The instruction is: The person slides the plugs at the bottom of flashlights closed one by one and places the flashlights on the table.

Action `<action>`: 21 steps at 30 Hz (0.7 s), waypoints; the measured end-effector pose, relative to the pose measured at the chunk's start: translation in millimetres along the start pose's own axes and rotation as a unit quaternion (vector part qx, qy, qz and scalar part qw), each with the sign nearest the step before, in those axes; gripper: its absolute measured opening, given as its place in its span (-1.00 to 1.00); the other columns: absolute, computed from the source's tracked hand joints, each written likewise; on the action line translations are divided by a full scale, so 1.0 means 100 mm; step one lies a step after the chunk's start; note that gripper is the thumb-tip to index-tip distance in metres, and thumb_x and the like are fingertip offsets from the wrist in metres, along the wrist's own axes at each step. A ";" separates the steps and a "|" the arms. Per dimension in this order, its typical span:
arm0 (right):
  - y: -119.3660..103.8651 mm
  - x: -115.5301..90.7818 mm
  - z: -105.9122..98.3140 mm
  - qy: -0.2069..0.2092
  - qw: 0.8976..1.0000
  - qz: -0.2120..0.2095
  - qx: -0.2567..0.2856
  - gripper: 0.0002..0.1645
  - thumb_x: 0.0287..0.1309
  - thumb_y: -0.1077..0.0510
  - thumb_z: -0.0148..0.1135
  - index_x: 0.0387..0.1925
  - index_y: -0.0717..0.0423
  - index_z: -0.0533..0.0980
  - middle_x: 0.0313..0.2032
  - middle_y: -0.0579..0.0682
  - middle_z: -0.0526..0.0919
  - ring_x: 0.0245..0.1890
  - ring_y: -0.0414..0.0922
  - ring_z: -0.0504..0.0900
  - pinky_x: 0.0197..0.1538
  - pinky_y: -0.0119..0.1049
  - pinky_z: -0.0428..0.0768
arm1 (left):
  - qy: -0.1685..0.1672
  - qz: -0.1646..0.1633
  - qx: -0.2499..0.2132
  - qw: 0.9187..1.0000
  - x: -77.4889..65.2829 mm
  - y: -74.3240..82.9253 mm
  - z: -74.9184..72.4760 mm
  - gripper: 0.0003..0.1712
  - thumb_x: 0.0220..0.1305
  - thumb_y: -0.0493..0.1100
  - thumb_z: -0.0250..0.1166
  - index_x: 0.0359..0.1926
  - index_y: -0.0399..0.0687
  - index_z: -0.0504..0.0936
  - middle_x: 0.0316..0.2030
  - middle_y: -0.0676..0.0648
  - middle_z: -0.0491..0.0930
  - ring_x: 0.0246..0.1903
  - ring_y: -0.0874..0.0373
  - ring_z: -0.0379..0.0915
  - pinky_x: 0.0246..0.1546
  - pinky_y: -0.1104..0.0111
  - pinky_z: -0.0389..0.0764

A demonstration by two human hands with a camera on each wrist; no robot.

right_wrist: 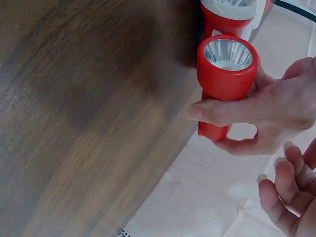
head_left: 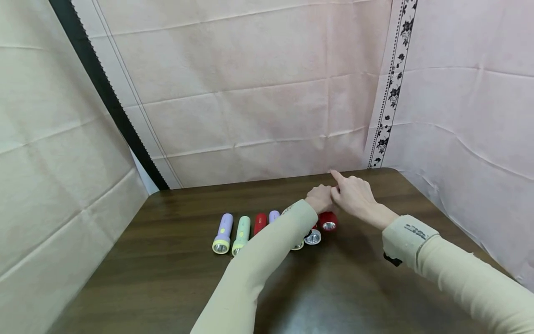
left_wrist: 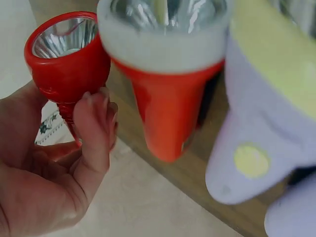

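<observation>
In the left wrist view my left hand (left_wrist: 54,182) grips a red flashlight (left_wrist: 69,64) by its handle, thumb and fingers round it below the lens. The same flashlight (head_left: 328,221) is at the right end of a row on the table, lens toward me. Close beside it lies a red flashlight with a white head (left_wrist: 168,84), then a lavender one with a yellow head (left_wrist: 247,123). My right hand (head_left: 356,194) is right by the left hand in the head view, its index finger extended. In the right wrist view that hand (right_wrist: 291,197) has loosely bent fingers holding nothing.
Further left in the row are a lavender flashlight (head_left: 224,232), a mint green one (head_left: 242,234), a red one (head_left: 260,222) and another lavender one (head_left: 273,215). My left sleeve (head_left: 267,260) covers part of the row. Pale cloth (head_left: 250,93) hangs behind the brown wooden table (head_left: 167,269).
</observation>
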State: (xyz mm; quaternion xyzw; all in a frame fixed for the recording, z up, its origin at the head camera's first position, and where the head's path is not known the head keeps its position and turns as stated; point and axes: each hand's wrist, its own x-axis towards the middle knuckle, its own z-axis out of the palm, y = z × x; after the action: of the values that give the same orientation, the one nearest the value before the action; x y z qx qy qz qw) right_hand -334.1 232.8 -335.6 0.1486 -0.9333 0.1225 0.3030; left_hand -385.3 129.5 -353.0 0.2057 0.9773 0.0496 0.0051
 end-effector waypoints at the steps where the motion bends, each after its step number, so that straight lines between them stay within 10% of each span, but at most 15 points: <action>1: 0.00 0.00 0.01 0.000 1.000 0.000 0.001 -0.43 0.05 0.23 0.02 0.17 0.17 0.46 -0.81 -0.03 0.35 -0.75 -0.06 0.33 -0.67 -0.20 0.27 | 0.000 -0.012 0.003 1.000 -0.01 0.02 0.02 -0.65 0.03 0.05 0.36 -0.13 0.13 0.60 -0.36 0.08 0.64 -0.47 0.19 0.54 -0.52 0.37 0.54; 21: -0.02 -0.04 0.01 -0.001 1.000 -0.011 -0.007 -0.34 0.04 0.25 0.02 0.26 0.24 0.34 -0.83 -0.05 0.34 -0.79 -0.10 0.25 -0.72 -0.29 0.16 | -0.003 -0.056 0.083 0.995 -0.08 0.15 0.24 -0.80 0.11 0.11 0.30 -0.27 0.20 0.68 -0.48 0.14 0.65 -0.57 0.24 0.51 -0.58 0.39 0.54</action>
State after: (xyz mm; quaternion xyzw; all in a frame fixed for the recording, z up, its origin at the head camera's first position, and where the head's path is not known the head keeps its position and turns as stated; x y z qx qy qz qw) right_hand -330.8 231.6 -338.3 0.1568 -0.9327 0.1129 0.3045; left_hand -370.8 141.9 -375.1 0.1500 0.9881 -0.0328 -0.0067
